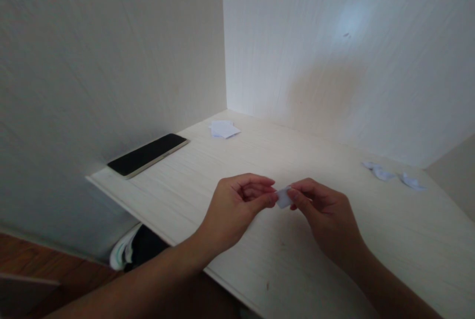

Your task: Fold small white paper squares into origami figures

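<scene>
A small piece of white paper (284, 198), seemingly folded, is held just above the table between both hands. My left hand (237, 203) pinches its left edge between thumb and fingers, the other fingers curled. From the opposite side, my right hand (326, 212) grips the paper with the thumb on the near face; the fingertips behind it are partly hidden. Several loose sheets of white paper (224, 129) lie stacked unevenly near the back corner. On the right of the table are small folded paper pieces (382, 173), their exact shape too blurred to tell.
The pale wood-grain table (237, 156) meets two light walls at the back. A black flat device like a phone or tablet (148, 155) lies along the left edge. Below the front edge show a white shoe (120, 252) and a brown floor (33, 259).
</scene>
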A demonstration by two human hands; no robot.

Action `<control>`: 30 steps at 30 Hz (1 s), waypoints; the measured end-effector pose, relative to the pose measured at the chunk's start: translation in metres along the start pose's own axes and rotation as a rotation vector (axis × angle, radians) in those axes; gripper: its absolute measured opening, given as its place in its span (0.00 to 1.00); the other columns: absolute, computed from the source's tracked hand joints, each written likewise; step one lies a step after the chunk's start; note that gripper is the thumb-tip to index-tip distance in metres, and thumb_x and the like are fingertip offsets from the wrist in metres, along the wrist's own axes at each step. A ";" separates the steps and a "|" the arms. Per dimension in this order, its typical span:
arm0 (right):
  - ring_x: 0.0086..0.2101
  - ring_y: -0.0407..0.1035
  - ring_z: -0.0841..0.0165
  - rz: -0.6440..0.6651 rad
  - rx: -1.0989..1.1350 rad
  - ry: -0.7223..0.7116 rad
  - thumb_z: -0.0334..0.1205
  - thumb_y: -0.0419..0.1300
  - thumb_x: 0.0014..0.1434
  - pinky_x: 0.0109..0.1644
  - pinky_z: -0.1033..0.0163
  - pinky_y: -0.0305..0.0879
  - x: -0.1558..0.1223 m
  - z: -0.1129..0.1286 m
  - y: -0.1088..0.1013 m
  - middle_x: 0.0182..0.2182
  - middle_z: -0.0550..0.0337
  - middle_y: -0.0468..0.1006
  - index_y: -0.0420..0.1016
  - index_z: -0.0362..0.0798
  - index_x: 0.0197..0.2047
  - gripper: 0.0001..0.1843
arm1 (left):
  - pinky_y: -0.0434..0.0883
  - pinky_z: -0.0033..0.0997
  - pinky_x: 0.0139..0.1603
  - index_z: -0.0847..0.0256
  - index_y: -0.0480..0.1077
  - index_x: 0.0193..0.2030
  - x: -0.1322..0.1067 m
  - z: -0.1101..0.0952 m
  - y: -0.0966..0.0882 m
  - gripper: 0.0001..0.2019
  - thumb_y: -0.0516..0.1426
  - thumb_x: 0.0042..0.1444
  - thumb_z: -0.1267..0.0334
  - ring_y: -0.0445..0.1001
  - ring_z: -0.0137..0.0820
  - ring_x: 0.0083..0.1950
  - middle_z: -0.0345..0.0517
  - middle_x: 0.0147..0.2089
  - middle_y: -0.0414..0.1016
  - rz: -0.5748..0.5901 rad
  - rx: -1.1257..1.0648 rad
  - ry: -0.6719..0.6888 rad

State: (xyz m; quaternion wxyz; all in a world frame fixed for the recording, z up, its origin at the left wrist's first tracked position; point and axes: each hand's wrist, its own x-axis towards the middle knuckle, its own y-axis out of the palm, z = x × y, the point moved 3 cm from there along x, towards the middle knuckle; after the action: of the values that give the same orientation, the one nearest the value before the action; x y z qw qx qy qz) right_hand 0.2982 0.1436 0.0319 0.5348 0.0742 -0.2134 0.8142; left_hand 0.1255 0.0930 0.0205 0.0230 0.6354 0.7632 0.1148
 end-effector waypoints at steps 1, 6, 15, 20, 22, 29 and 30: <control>0.30 0.71 0.71 -0.004 0.002 0.009 0.44 0.65 0.63 0.35 0.68 0.69 0.000 -0.001 0.000 0.27 0.63 0.80 0.83 0.50 0.34 0.09 | 0.77 0.25 0.39 0.63 0.80 0.39 0.000 0.000 0.000 0.12 0.72 0.48 0.69 0.82 0.29 0.34 0.44 0.33 0.84 -0.002 -0.009 -0.011; 0.28 0.72 0.72 -0.022 0.043 0.064 0.46 0.67 0.61 0.34 0.68 0.70 0.001 -0.004 -0.001 0.26 0.63 0.80 0.83 0.51 0.34 0.08 | 0.78 0.25 0.39 0.65 0.79 0.41 0.003 0.005 -0.003 0.15 0.73 0.46 0.69 0.82 0.29 0.33 0.46 0.33 0.84 0.006 -0.080 -0.070; 0.27 0.72 0.69 0.035 0.002 0.150 0.51 0.63 0.63 0.33 0.64 0.69 0.004 -0.012 -0.001 0.26 0.59 0.81 0.82 0.49 0.32 0.15 | 0.80 0.29 0.39 0.65 0.78 0.41 0.006 0.008 -0.005 0.16 0.74 0.45 0.70 0.82 0.29 0.31 0.43 0.31 0.82 -0.031 -0.227 -0.109; 0.27 0.72 0.69 0.038 -0.077 0.162 0.51 0.62 0.64 0.33 0.64 0.67 0.002 -0.011 -0.003 0.25 0.60 0.80 0.81 0.48 0.32 0.17 | 0.81 0.30 0.38 0.67 0.77 0.41 0.005 0.007 -0.003 0.16 0.74 0.45 0.71 0.81 0.28 0.30 0.43 0.30 0.81 -0.051 -0.227 -0.121; 0.28 0.72 0.69 0.025 -0.086 0.163 0.51 0.62 0.64 0.33 0.64 0.66 0.002 -0.010 -0.003 0.25 0.60 0.80 0.81 0.48 0.31 0.17 | 0.81 0.30 0.37 0.67 0.77 0.40 0.006 0.006 -0.002 0.16 0.74 0.45 0.71 0.80 0.28 0.30 0.43 0.30 0.81 -0.062 -0.220 -0.122; 0.27 0.70 0.71 0.038 0.048 0.171 0.51 0.66 0.61 0.31 0.66 0.65 0.001 -0.003 0.002 0.26 0.61 0.80 0.81 0.48 0.32 0.14 | 0.81 0.30 0.37 0.68 0.77 0.41 0.003 0.001 0.001 0.17 0.74 0.44 0.69 0.80 0.28 0.31 0.43 0.31 0.81 -0.042 -0.174 -0.115; 0.27 0.70 0.71 0.054 0.052 0.170 0.50 0.66 0.62 0.31 0.66 0.65 0.001 -0.003 0.002 0.26 0.61 0.80 0.82 0.49 0.33 0.14 | 0.81 0.30 0.37 0.67 0.77 0.41 0.003 0.000 0.001 0.18 0.74 0.44 0.68 0.81 0.29 0.31 0.44 0.32 0.81 -0.029 -0.164 -0.118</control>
State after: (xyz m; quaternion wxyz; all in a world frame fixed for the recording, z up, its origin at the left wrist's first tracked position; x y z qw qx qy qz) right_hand 0.2960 0.1449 0.0286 0.5266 0.0129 -0.1478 0.8370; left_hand 0.1262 0.0958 0.0209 0.1215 0.6261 0.7575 0.1391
